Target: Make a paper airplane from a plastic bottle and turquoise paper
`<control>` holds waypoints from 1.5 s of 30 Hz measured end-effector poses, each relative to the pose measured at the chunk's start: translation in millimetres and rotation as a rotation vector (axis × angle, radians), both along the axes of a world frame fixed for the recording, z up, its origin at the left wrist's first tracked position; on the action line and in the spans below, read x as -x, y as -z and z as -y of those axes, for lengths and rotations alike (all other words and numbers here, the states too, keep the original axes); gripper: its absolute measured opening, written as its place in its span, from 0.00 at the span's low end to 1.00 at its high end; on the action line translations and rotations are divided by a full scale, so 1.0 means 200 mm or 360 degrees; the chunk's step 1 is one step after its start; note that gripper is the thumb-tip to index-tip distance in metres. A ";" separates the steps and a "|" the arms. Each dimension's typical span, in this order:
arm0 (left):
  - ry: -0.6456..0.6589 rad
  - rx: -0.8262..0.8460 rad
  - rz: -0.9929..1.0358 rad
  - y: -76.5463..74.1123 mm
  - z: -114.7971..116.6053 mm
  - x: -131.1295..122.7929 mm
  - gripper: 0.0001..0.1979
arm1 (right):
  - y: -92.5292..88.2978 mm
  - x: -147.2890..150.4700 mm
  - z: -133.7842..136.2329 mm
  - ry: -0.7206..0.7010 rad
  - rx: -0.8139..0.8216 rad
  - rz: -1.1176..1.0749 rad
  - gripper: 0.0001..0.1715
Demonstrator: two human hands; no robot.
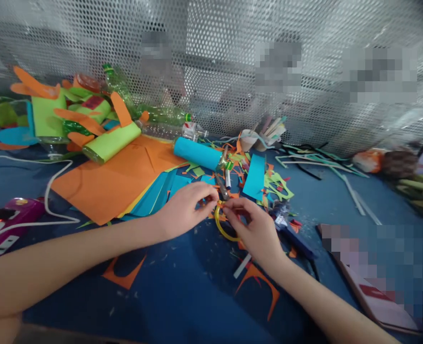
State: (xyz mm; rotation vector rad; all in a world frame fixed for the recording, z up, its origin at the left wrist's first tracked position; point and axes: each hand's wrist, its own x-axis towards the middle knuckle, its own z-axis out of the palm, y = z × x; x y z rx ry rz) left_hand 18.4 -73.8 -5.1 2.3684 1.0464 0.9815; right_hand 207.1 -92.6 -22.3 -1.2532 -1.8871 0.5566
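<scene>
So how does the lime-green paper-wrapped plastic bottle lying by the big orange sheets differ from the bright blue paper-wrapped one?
The lime-green paper-wrapped plastic bottle has rounded orange paper pieces sticking out around it; the bright blue paper-wrapped plastic bottle shows none. The green one's left end is nearer the camera, while the blue one's right end is. Both lie on their sides with paper around their middles.

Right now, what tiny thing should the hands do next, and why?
Perhaps steady the ring with the left hand: its fingertips are close to the ring's top, and the right hand has its fingers there too.
</scene>
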 end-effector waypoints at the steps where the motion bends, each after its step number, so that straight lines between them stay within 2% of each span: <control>1: -0.0011 0.0029 0.0088 -0.01 -0.03 -0.03 0.04 | 0.00 -0.01 -0.02 0.0028 0.0059 -0.0086 0.05; 4: 0.0048 0.0249 0.0410 -0.01 -0.11 -0.12 0.02 | -0.01 -0.05 -0.06 0.0037 0.0230 -0.0400 0.08; 7: 0.0151 0.0662 0.0823 0.01 -0.15 -0.17 0.04 | -0.02 -0.06 -0.08 -0.0012 0.0347 -0.0664 0.11; 10: 0.0229 0.1038 0.1085 0.02 -0.15 -0.19 0.07 | -0.03 -0.07 -0.10 -0.0047 0.0370 -0.0749 0.12; 13: 0.0258 0.1190 0.1211 0.03 -0.15 -0.19 0.08 | -0.03 -0.07 -0.10 -0.0079 0.0400 -0.0803 0.14; 19: 0.0144 0.1089 0.1195 0.04 -0.16 -0.21 0.08 | 0.02 -0.06 -0.11 -0.0090 0.0404 -0.0844 0.14; 27: 0.0089 0.1172 0.1314 0.07 -0.14 -0.21 0.08 | 0.02 -0.05 -0.11 -0.0086 0.0481 -0.0885 0.13; 32: 0.0106 0.0901 0.1276 0.08 -0.11 -0.20 0.13 | 0.00 -0.03 -0.09 -0.0139 0.0570 -0.0932 0.12; 37: 0.0119 0.0651 0.1199 0.08 -0.09 -0.20 0.07 | -0.01 -0.01 -0.07 -0.0154 0.0730 -0.1093 0.12; 45: 0.0100 0.0577 0.1087 0.08 -0.09 -0.19 0.04 | -0.02 0.00 -0.05 -0.0129 0.0779 -0.1128 0.13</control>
